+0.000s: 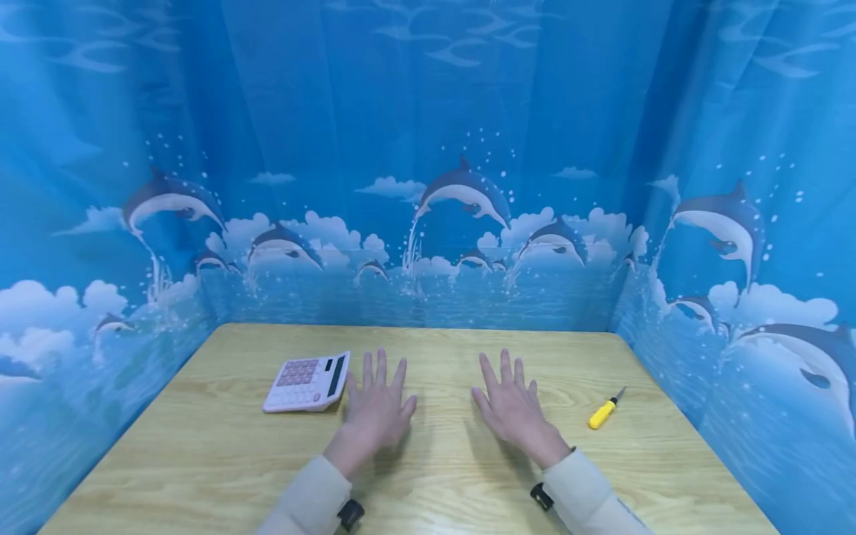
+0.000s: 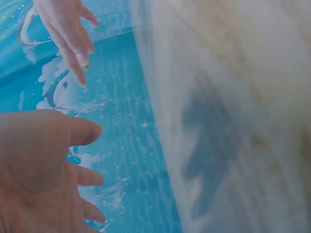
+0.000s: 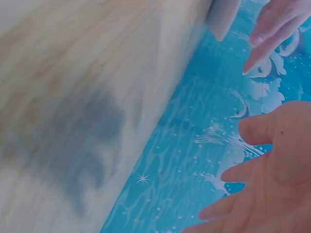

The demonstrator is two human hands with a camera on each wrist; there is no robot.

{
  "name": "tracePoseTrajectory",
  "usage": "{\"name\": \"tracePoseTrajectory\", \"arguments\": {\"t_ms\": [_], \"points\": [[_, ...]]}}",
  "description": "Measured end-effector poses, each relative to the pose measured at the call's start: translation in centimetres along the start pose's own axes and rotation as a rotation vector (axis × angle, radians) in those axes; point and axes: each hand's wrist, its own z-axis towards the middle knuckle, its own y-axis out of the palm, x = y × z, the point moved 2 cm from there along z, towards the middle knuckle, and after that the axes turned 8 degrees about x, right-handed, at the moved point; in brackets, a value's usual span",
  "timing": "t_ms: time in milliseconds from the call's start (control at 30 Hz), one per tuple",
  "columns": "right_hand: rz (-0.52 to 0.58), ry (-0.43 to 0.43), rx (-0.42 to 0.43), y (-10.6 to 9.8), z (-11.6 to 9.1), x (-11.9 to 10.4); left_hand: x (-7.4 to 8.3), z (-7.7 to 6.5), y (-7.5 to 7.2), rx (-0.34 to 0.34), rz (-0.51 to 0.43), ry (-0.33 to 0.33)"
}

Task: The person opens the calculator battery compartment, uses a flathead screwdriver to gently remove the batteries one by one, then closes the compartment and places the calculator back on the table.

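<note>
Both hands are held palm down over the wooden table with fingers spread, and neither holds anything. The left hand [image 1: 376, 410] is just right of a white calculator [image 1: 304, 383] with pinkish keys, whose display side faces that hand. Over the middle right, the right hand [image 1: 513, 411] is apart from the yellow-handled screwdriver [image 1: 604, 413], which lies further right with its tip pointing away. In the left wrist view the left palm [image 2: 36, 170] shows with straight fingers; the right wrist view shows the right palm [image 3: 262, 179] likewise. Shadows of the hands fall on the tabletop.
The light wooden table [image 1: 441, 475] reaches back to a blue curtain [image 1: 428, 111] printed with dolphins and clouds, which also runs along the left and right sides. Dark straps show at both sleeve cuffs [image 1: 314, 487].
</note>
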Motion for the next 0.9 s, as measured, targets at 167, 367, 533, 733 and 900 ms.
{"name": "tracePoseTrajectory", "arguments": {"t_ms": [167,367,533,733,900], "points": [[0.130,-0.015,-0.005,-0.4,0.2,-0.7,-1.5,0.8,-1.4,-0.056,-0.078,0.055],[0.209,-0.045,0.013,-0.7,0.5,-1.7,-4.8,2.1,-4.2,-0.066,-0.244,0.067],[0.240,-0.122,0.063,-0.8,0.9,-2.8,-7.9,3.1,-5.9,-0.092,-0.256,0.058],[0.277,-0.204,0.070,-1.0,1.3,-4.2,-11.2,3.8,-6.4,-0.150,-0.233,-0.017],[0.326,-0.209,0.019,-1.0,1.9,-5.5,-13.3,4.2,-5.6,-0.157,-0.248,-0.062]]}}
